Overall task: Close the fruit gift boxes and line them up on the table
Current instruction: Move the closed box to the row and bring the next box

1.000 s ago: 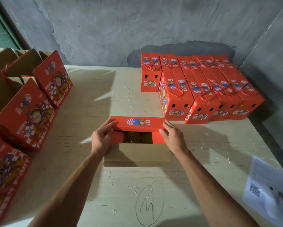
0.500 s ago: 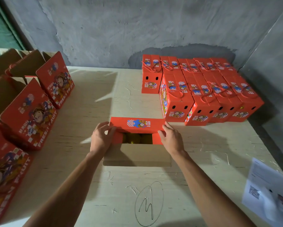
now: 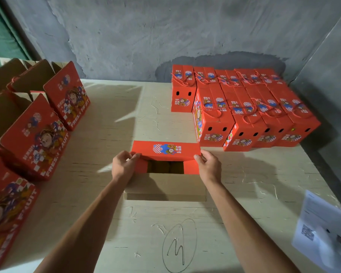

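Note:
A red fruit gift box stands open in the middle of the table, dark fruit visible through its top gap. Its far flap, red with a printed picture, lies tipped toward me over the opening. My left hand pinches the flap's left corner. My right hand pinches its right corner. The plain brown near flap hangs toward me. Several shut red boxes with cord handles stand in rows at the back right.
Several open red boxes with raised brown flaps line the left edge of the table. A white paper sheet lies at the near right edge. Grey walls close in behind and on the right.
Both hands have stayed on the far flap's corners and drawn it slightly further toward me over the opening. The view has tilted a little.

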A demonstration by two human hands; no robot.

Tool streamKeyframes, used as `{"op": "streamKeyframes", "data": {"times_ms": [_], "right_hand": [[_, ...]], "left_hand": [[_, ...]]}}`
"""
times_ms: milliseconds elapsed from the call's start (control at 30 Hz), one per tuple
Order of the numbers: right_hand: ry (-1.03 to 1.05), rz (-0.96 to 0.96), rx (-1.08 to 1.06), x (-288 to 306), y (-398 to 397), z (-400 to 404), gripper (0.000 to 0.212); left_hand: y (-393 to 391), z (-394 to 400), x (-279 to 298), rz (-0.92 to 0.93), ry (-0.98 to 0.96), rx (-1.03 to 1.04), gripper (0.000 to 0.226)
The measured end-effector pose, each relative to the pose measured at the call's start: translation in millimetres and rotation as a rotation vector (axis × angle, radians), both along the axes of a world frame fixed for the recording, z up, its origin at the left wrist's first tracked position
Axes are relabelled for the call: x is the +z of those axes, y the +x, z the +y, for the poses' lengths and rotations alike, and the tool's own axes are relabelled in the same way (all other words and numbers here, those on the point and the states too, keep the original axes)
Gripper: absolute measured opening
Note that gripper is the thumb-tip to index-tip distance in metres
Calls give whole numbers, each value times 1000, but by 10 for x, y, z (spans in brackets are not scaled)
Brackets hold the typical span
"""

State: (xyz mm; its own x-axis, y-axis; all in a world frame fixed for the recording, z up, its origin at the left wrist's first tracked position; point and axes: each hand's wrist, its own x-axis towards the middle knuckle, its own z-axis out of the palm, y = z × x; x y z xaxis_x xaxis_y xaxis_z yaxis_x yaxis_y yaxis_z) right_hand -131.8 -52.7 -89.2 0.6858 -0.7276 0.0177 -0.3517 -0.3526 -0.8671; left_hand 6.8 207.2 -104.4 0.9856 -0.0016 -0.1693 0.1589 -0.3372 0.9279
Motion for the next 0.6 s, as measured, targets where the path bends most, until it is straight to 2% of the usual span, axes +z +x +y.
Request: {"op": "streamKeyframes", "data": {"times_ms": [200, 367, 500, 567, 600], "right_hand": [[9, -10, -23, 30, -44, 94, 36], [61, 146, -40, 43, -95, 76, 36], [-78, 244, -27, 136, 4, -23, 33], [-147, 275, -30, 202, 55, -3, 34], [-168, 302, -23, 227, 66, 14, 34]], "left_hand": [[-52, -21, 53, 24, -44, 37, 34], [-119, -60, 109, 90, -46, 96, 46], [-320, -69, 141, 109, -109, 127, 49], [-349, -45, 150, 50, 6, 35, 60], [-321, -32, 163, -11, 158, -57, 65]]}}
